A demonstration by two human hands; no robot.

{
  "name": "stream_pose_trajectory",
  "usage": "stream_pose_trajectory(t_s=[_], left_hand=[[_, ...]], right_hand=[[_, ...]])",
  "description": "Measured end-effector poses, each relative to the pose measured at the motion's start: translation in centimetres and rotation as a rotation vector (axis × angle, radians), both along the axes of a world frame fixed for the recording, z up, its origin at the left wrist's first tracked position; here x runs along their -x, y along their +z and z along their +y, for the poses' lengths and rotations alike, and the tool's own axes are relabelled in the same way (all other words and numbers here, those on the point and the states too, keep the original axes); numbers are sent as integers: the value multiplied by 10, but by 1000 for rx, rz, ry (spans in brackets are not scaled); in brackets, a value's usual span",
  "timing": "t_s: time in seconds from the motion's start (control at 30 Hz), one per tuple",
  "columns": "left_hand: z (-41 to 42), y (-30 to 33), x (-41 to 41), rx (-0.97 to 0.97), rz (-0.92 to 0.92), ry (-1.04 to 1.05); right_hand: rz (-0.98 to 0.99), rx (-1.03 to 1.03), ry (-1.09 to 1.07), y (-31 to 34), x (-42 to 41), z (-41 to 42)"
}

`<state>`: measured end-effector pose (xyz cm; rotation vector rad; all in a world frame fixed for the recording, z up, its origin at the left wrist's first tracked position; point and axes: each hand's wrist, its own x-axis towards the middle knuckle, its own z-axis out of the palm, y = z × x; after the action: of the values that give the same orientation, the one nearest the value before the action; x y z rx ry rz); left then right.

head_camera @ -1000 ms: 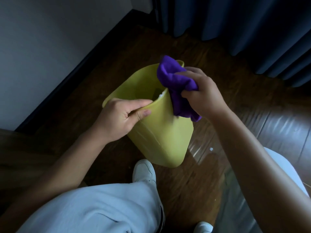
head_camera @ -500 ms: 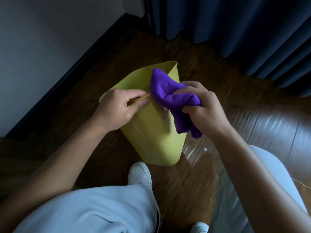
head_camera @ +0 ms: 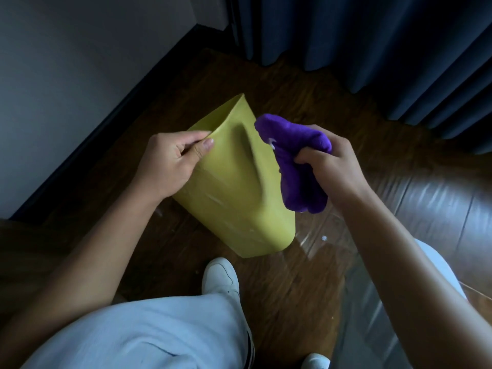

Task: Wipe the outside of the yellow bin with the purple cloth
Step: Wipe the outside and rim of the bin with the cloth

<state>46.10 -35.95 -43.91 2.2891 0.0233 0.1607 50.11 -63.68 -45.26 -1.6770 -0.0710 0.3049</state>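
The yellow bin [head_camera: 239, 203] stands tilted on the dark wooden floor, its mouth turned away toward the upper left and a long side with a recessed grip facing me. My left hand [head_camera: 170, 158] pinches the bin's rim at its left edge. My right hand [head_camera: 330, 166] holds the bunched purple cloth [head_camera: 295, 161] against the bin's right side, near the upper right edge of that face. The bin's inside is hidden from here.
A grey wall with a dark skirting board [head_camera: 111, 113] runs along the left. Dark blue curtains [head_camera: 372, 43] hang at the back and right. My white shoe [head_camera: 221, 278] is planted just below the bin's base, and my pale trouser leg [head_camera: 149, 334] fills the lower frame.
The bin has been turned and tipped so its mouth faces away to the left. My right hand with the cloth has slid from the rim across onto the bin's right outer side.
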Motion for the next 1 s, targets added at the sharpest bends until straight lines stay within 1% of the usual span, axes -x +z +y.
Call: stream_pose_trajectory(t_s=[0.2, 0.27, 0.33, 0.47, 0.6, 0.73, 0.83, 0.93, 1.0], left_hand=[[10, -6, 4, 29, 1, 94], [10, -6, 7, 43, 4, 75], [13, -7, 10, 101, 14, 62], [26, -14, 15, 198, 47, 107], [29, -15, 23, 192, 28, 99], [22, -17, 28, 80, -5, 42], [15, -16, 30, 89, -6, 35], [14, -18, 35, 74, -14, -1], [17, -20, 37, 72, -27, 3]], right_hand=[[66, 100, -24, -17, -1, -8], [84, 100, -42, -21, 0, -14], [94, 104, -74, -22, 1, -20], [116, 86, -106, -22, 1, -32], [143, 75, -125, -23, 0, -36], [164, 31, -35, -24, -2, -18], [153, -29, 75, -22, -15, 10], [127, -13, 146, -28, -29, 32], [143, 12, 217, -31, -33, 36]])
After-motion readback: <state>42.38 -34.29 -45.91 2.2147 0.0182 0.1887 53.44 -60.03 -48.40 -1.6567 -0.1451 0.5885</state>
